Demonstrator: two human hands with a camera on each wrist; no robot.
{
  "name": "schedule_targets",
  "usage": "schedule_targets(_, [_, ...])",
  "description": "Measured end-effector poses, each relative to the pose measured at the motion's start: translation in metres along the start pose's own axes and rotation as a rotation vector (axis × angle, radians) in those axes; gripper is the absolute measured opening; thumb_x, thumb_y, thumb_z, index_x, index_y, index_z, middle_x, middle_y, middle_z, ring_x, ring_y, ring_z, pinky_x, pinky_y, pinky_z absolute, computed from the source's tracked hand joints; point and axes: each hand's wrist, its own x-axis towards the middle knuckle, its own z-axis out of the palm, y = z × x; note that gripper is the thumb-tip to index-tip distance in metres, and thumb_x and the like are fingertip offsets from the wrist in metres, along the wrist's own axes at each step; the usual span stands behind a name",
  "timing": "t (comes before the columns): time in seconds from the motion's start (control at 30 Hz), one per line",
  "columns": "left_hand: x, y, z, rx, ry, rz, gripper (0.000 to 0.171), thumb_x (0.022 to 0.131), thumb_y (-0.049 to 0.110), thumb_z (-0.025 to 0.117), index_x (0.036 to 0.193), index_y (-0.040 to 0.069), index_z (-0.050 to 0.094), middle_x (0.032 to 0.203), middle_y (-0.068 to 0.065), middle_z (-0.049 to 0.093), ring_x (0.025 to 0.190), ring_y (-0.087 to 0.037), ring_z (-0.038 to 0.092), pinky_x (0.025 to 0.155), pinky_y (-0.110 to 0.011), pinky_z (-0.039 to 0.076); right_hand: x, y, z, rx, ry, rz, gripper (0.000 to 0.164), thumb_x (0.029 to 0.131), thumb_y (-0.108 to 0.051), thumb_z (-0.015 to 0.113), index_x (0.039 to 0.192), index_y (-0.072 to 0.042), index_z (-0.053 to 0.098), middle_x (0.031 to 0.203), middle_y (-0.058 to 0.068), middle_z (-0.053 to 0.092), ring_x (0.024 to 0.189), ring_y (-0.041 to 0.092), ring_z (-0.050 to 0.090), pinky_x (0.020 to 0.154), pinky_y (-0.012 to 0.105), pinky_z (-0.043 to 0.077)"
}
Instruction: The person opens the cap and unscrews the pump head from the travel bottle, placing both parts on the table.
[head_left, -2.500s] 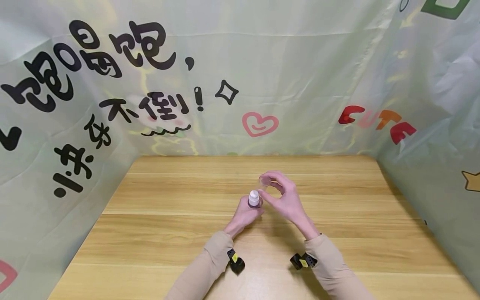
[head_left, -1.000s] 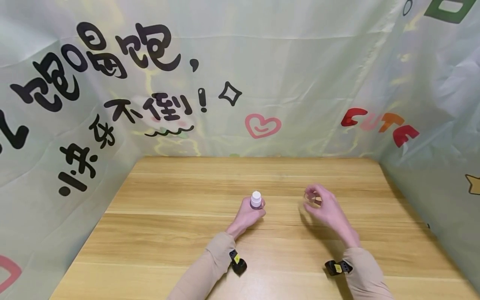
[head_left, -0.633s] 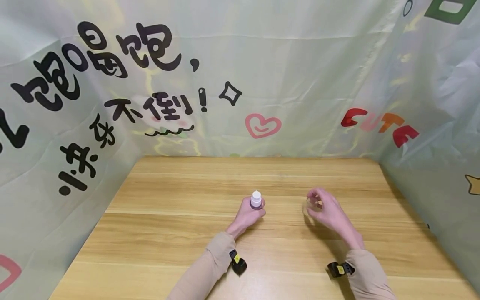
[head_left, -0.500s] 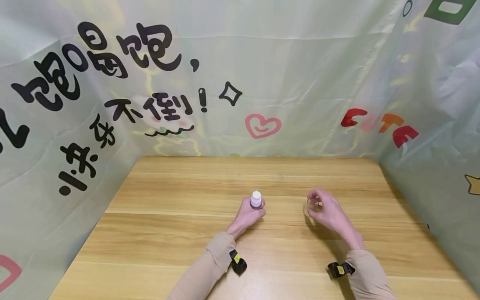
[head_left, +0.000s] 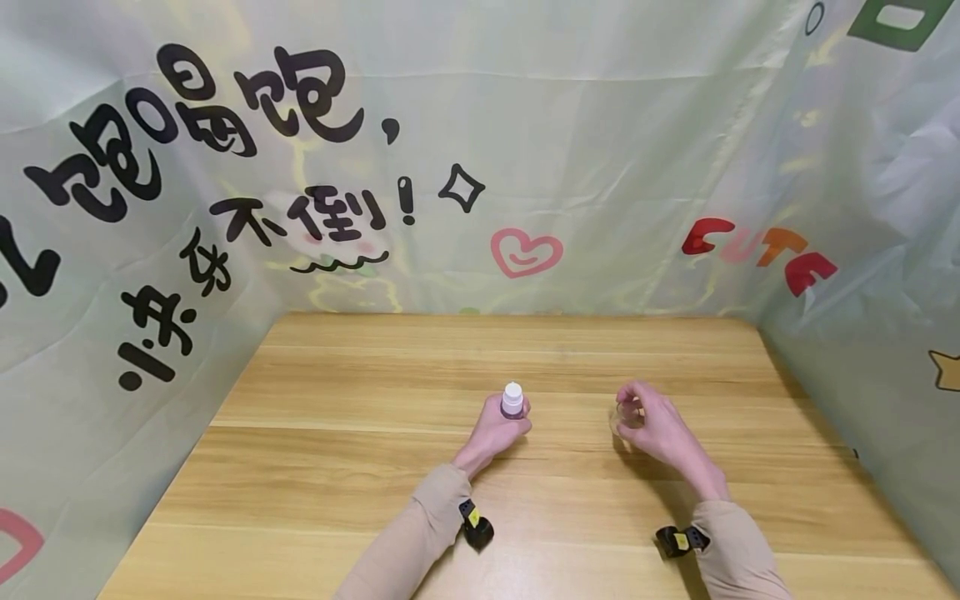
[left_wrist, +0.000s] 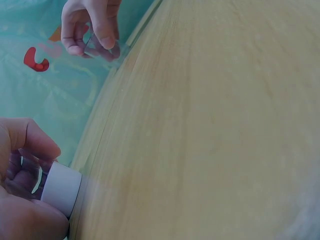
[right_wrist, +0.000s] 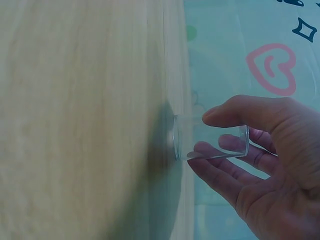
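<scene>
My left hand point(head_left: 492, 432) grips a small bottle point(head_left: 512, 398) with a white top, held upright near the table's middle. In the left wrist view the bottle's white lower end point(left_wrist: 62, 190) shows beyond the thumb and fingers, close over the table. To the right, my right hand point(head_left: 666, 432) holds a clear cylindrical cap point(right_wrist: 192, 136) between thumb and fingers. The cap's far rim is right at the wooden surface in the right wrist view. Most of the bottle's body is hidden by the left hand.
The wooden table point(head_left: 360, 492) spreads around both hands. Printed cloth point(head_left: 600, 150) hangs behind it and along both sides. A black wrist camera point(head_left: 477, 527) is strapped at the left sleeve, and another wrist camera point(head_left: 678, 540) at the right sleeve.
My right hand has carried the clear cap from beside the bottle's top off to the right, then slightly lower toward the table. My left hand keeps holding the bottle in nearly the same place.
</scene>
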Motion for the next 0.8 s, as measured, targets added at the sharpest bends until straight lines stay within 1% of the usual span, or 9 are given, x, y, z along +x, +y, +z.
schedule_targets(0.3, [0.001,0.0,0.0,-0.01,-0.002,0.006,0.022,0.069,-0.013,0.057,0.09,-0.012,0.06,0.075,0.002,0.053,0.074,-0.011,0.05,0.077,-0.025,0.043,0.0,0.003,0.001,0.009,0.002,0.014,0.036,0.071,0.01,0.075,0.102,0.002,0.056,0.099,0.016,0.062,0.093,0.033,0.068,0.081,0.045,0.06])
schedule_targets(0.37, [0.001,-0.001,0.0,-0.007,-0.004,0.007,0.022,0.069,-0.013,0.057,0.09,-0.013,0.059,0.075,0.002,0.053,0.074,-0.011,0.05,0.077,-0.026,0.043,-0.001,0.003,0.001,-0.016,0.004,0.006,0.038,0.072,0.008,0.076,0.104,0.003,0.058,0.1,0.016,0.063,0.093,0.032,0.067,0.083,0.046,0.059])
schedule_targets(0.43, [0.0,0.0,0.0,-0.006,-0.007,0.006,0.021,0.069,-0.013,0.057,0.09,-0.013,0.059,0.074,0.003,0.053,0.073,-0.011,0.05,0.077,-0.026,0.043,-0.002,0.002,0.002,-0.046,0.013,-0.017,0.041,0.073,0.005,0.078,0.109,0.003,0.059,0.104,0.018,0.065,0.097,0.034,0.066,0.087,0.05,0.056])
schedule_targets(0.5, [0.0,0.0,0.001,-0.003,-0.012,0.002,0.02,0.069,-0.012,0.057,0.089,-0.012,0.059,0.074,0.003,0.053,0.074,-0.011,0.05,0.078,-0.026,0.043,-0.003,0.0,0.003,-0.066,0.036,-0.044,0.046,0.074,0.002,0.08,0.116,0.003,0.06,0.111,0.02,0.066,0.104,0.038,0.064,0.093,0.055,0.052])
schedule_targets(0.6, [0.0,0.0,0.0,0.008,-0.021,-0.004,0.017,0.07,-0.011,0.058,0.087,-0.008,0.059,0.074,0.004,0.052,0.074,-0.012,0.05,0.079,-0.027,0.043,-0.002,-0.009,0.008,-0.054,0.116,-0.099,0.051,0.076,-0.002,0.08,0.122,0.003,0.06,0.12,0.021,0.066,0.113,0.042,0.06,0.098,0.058,0.046])
schedule_targets(0.67, [0.0,0.0,0.0,0.016,-0.022,-0.005,0.016,0.07,-0.011,0.058,0.085,-0.005,0.059,0.073,0.004,0.052,0.074,-0.012,0.05,0.079,-0.028,0.043,0.0,-0.02,0.015,-0.002,0.174,-0.14,0.05,0.076,-0.003,0.081,0.122,0.002,0.062,0.12,0.019,0.066,0.112,0.04,0.06,0.098,0.052,0.047])
schedule_targets(0.73, [0.0,-0.001,-0.001,0.023,-0.022,-0.002,0.015,0.071,-0.01,0.058,0.084,-0.003,0.059,0.073,0.004,0.052,0.074,-0.012,0.05,0.079,-0.028,0.043,0.003,-0.033,0.024,0.054,0.226,-0.189,0.048,0.075,-0.002,0.081,0.12,0.001,0.064,0.118,0.017,0.068,0.107,0.033,0.063,0.096,0.041,0.05])
schedule_targets(0.8, [0.0,-0.001,-0.001,0.025,-0.021,0.001,0.015,0.07,-0.01,0.058,0.083,-0.003,0.059,0.072,0.005,0.052,0.073,-0.012,0.05,0.079,-0.028,0.043,0.007,-0.047,0.033,0.12,0.245,-0.231,0.046,0.075,-0.002,0.082,0.118,-0.001,0.065,0.115,0.014,0.069,0.102,0.023,0.063,0.093,0.031,0.052])
